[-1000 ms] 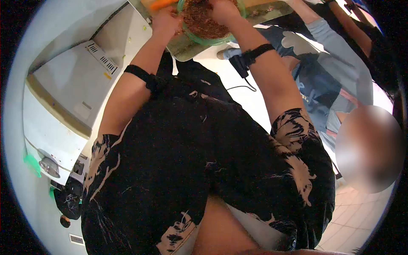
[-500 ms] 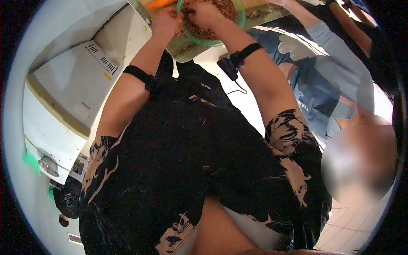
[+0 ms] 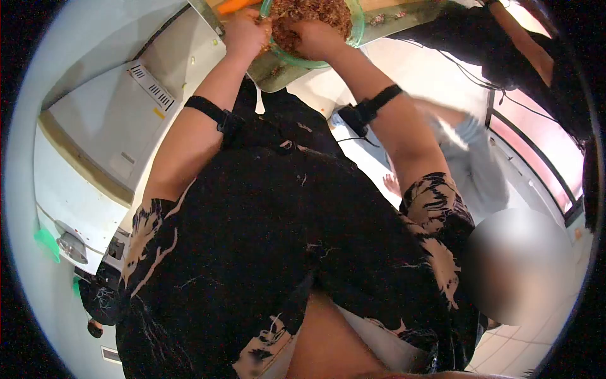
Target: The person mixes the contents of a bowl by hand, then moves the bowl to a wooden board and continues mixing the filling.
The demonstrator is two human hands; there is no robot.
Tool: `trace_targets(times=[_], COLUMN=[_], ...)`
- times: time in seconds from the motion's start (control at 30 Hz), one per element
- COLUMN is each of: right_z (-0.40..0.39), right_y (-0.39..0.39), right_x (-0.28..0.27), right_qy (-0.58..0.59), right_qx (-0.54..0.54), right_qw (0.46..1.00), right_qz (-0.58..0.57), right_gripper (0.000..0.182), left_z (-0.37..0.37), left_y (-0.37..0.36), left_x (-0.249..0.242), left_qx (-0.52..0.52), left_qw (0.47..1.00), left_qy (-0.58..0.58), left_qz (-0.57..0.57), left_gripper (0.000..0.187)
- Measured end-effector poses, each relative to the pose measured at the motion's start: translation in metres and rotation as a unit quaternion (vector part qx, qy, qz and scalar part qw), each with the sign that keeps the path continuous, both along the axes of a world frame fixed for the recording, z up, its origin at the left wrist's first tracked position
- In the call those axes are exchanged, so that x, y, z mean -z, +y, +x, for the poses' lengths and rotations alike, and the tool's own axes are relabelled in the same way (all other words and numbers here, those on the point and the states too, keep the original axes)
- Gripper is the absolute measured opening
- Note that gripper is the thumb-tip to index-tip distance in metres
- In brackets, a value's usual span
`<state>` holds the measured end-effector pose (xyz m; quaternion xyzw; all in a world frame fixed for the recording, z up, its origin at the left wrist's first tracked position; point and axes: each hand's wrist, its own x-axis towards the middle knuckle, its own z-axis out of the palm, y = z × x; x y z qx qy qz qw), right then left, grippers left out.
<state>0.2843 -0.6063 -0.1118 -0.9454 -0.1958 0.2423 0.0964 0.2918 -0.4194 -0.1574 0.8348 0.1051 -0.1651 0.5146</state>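
A green-rimmed glass bowl (image 3: 359, 28) stands at the top of the view, filled with a reddish-brown minced mixture (image 3: 315, 11). My left hand (image 3: 246, 33) is closed at the bowl's left rim, its fingertips curled; what it grips is hard to make out. Just beyond it lies something orange (image 3: 233, 6). My right hand (image 3: 315, 39) reaches over the near rim, with its fingers down in the mixture and partly hidden by it.
The bowl rests on a table with a greenish edge (image 3: 278, 77), with scraps on it. A co-worker in grey (image 3: 473, 161) is at the right, and another person's dark-sleeved arm (image 3: 527, 47) shows at upper right. A white appliance (image 3: 107, 126) stands left.
My right hand has shifted slightly down and right in the bowl. The co-worker at the right has moved back from the table, and their arm is withdrawn from its edge.
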Motion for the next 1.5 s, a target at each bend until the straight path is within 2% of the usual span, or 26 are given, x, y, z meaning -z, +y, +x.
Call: trace_targets(times=[0.07,0.17,0.23,0.27,0.33,0.37,0.47,0.53,0.57,0.67,0.7,0.77,0.87,0.97,1.07,1.1,1.17,1.23,1.33,1.43,1.5], right_z=[0.019,0.041,0.055,0.058,0.057,0.051,0.027,0.016,0.015,0.017,0.022,0.038,0.056,0.069,0.062,0.059,0.058,0.057,0.055,0.048,0.047], right_y=[0.009,0.016,0.005,-0.003,-0.022,-0.03,-0.032,-0.025,-0.021,-0.004,0.005,0.013,0.013,-0.002,-0.023,-0.029,-0.044,-0.052,-0.064,-0.075,-0.072], right_x=[0.017,0.006,0.016,0.02,0.029,0.029,0.011,0.009,0.014,0.024,0.02,0.004,-0.007,0.003,-0.005,-0.014,-0.02,-0.022,-0.015,-0.022,-0.026], right_qy=[0.036,0.019,-0.018,-0.034,-0.068,-0.047,-0.001,0.009,0.019,0.041,0.042,0.048,0.056,0.031,0.007,0.009,0.008,0.0,-0.116,-0.145,-0.102], right_qx=[0.027,0.072,0.129,0.114,0.086,0.087,0.085,0.072,0.057,0.03,0.031,0.027,0.012,-0.016,-0.079,-0.091,-0.117,-0.149,-0.198,-0.18,-0.188], right_qw=[0.999,0.997,0.991,0.993,0.993,0.993,0.989,0.988,0.993,0.999,0.999,0.998,0.998,0.997,0.996,0.996,0.992,0.98,0.962,0.97,0.976], right_qz=[-0.012,0.012,-0.008,-0.019,-0.044,-0.067,-0.12,-0.137,-0.104,-0.016,0.004,0.008,-0.037,-0.065,-0.041,-0.012,0.054,0.13,0.151,0.082,0.041], right_gripper=[0.036,0.035,0.035,0.035,0.034,0.034,0.036,0.039,0.04,0.044,0.045,0.046,0.047,0.047,0.046,0.046,0.048,0.05,0.054,0.066,0.075], left_z=[0.003,0.001,0.001,0.001,0.002,0.002,0.005,0.005,0.003,0.0,0.001,-0.001,-0.005,-0.007,-0.013,-0.013,-0.024,-0.033,-0.058,-0.076,-0.077], left_y=[0.0,0.0,0.0,-0.001,-0.002,-0.003,-0.008,-0.01,-0.01,-0.013,-0.013,-0.01,-0.012,-0.01,-0.012,-0.02,-0.017,-0.028,-0.032,-0.052,-0.063], left_x=[-0.001,-0.033,-0.025,-0.019,-0.017,-0.016,0.033,0.025,0.021,0.035,0.029,-0.036,-0.043,-0.048,-0.023,-0.045,-0.017,-0.038,-0.009,-0.011,-0.015], left_qx=[0.016,0.018,0.036,0.045,0.039,0.036,0.035,0.012,0.0,-0.007,-0.01,-0.017,-0.021,-0.041,-0.039,-0.098,-0.125,-0.177,-0.226,-0.281,-0.312], left_qw=[0.999,0.999,0.996,0.991,0.996,0.997,0.998,1.0,0.999,1.0,1.0,0.996,0.999,0.998,0.984,0.989,0.987,0.981,0.97,0.957,0.947], left_qy=[-0.019,0.047,-0.031,-0.07,-0.035,-0.017,-0.033,0.002,0.023,-0.009,0.0,0.078,0.022,0.02,-0.043,0.069,0.009,0.063,0.037,0.061,0.023], left_qz=[0.036,0.002,0.072,0.105,0.079,0.065,0.035,-0.015,-0.039,0.01,0.012,-0.027,0.042,0.033,0.167,0.091,0.097,0.045,0.084,0.035,0.071], left_gripper=[0.028,0.029,0.028,0.028,0.028,0.028,0.03,0.03,0.031,0.026,0.024,0.02,0.017,0.021,0.029,0.037,0.04,0.045,0.045,0.043,0.04])
